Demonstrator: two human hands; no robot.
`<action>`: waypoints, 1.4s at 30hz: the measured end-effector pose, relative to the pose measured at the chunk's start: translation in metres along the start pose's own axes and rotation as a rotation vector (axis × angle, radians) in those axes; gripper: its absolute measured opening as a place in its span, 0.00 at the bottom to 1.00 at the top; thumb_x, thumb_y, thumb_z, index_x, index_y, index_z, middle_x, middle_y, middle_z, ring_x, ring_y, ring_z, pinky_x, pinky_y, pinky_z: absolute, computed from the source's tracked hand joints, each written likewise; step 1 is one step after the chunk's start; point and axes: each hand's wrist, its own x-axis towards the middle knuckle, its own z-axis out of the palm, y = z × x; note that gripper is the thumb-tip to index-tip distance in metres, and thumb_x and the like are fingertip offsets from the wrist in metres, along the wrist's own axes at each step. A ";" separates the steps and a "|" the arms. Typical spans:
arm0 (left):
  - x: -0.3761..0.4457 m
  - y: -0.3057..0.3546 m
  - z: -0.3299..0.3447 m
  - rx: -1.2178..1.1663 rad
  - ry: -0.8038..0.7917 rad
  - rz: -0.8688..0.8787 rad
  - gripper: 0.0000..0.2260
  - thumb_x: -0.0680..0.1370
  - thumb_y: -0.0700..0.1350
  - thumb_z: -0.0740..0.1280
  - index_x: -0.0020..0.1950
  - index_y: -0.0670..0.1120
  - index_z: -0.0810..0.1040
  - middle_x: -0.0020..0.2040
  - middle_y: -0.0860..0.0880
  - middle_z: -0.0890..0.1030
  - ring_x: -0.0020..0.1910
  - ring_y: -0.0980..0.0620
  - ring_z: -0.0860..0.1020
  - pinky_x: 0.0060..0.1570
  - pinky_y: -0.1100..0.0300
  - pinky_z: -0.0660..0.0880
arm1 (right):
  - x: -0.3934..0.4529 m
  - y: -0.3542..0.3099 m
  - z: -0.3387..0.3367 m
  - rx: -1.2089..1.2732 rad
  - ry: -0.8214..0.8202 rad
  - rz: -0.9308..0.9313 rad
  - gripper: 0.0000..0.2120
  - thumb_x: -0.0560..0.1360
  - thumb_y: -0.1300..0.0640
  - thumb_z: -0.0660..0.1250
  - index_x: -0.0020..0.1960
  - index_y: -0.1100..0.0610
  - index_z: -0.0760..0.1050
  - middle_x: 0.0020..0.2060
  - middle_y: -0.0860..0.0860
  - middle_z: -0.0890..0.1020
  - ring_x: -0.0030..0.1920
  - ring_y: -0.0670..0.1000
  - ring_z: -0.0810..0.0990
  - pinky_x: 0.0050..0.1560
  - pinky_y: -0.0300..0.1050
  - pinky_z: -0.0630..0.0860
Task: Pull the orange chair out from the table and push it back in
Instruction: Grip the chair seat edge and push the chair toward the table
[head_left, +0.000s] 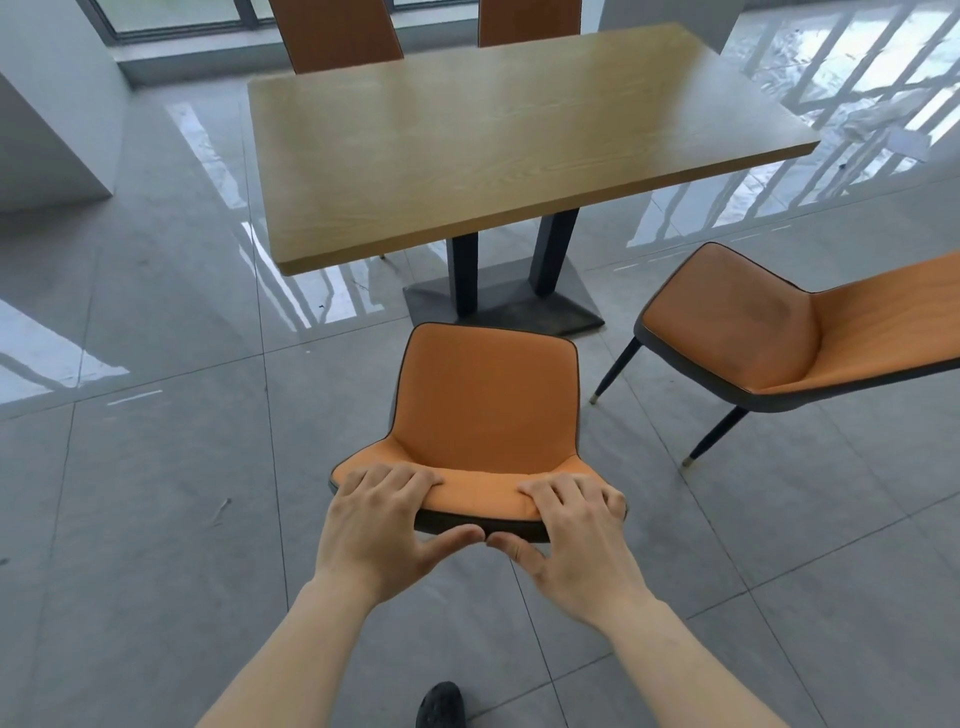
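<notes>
- Dark shoe (440, 705) at the bottom edge of the view, on the grey tiled floor (156, 519), with two bare forearms reaching forward above it.
- Left hand (387, 525) clamped on the top edge of the orange chair (485, 405) backrest: fingers curled over the front face, thumb pressed on the dark rear edge.
- Right hand (574, 525) gripping the same backrest edge just beside the left, in a mirrored hold; the two thumb tips nearly meet at the middle of the edge.
- Orange chair standing clear of the worktop (493, 150), its seat fully in the open on the near side of the worktop's dark base (506, 306).
- Chair's front edge points toward the worktop and its back toward the person; its front-to-back axis runs roughly along the worktop's long axis, aimed at the near short end.
- Second orange chair (779, 332) to the right of the worktop's near end, turned at an angle, well apart from the held chair, two dark legs showing.
- Two more orange chair backs (337, 36) rising behind the worktop's far end, before a window.
- Bright window reflections streak the glossy floor left and right of the worktop.
</notes>
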 end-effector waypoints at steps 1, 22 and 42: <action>0.004 -0.002 -0.001 0.001 0.000 0.000 0.39 0.71 0.83 0.50 0.63 0.56 0.79 0.58 0.57 0.82 0.56 0.51 0.78 0.61 0.52 0.73 | 0.004 -0.001 -0.001 0.005 0.002 0.000 0.41 0.72 0.20 0.44 0.69 0.45 0.72 0.63 0.44 0.76 0.65 0.51 0.69 0.63 0.53 0.62; 0.106 -0.022 0.002 -0.041 0.096 0.010 0.37 0.72 0.81 0.54 0.54 0.52 0.82 0.49 0.54 0.83 0.49 0.49 0.78 0.54 0.50 0.72 | 0.112 0.020 -0.034 -0.053 -0.034 -0.020 0.41 0.71 0.19 0.43 0.68 0.44 0.70 0.62 0.43 0.75 0.62 0.50 0.70 0.63 0.54 0.63; 0.102 0.050 -0.033 0.056 -0.023 0.018 0.43 0.70 0.83 0.45 0.77 0.60 0.65 0.76 0.54 0.71 0.75 0.49 0.67 0.77 0.44 0.57 | 0.044 0.059 -0.099 -0.037 -0.081 0.175 0.47 0.71 0.19 0.44 0.83 0.44 0.50 0.83 0.52 0.53 0.83 0.56 0.44 0.81 0.63 0.44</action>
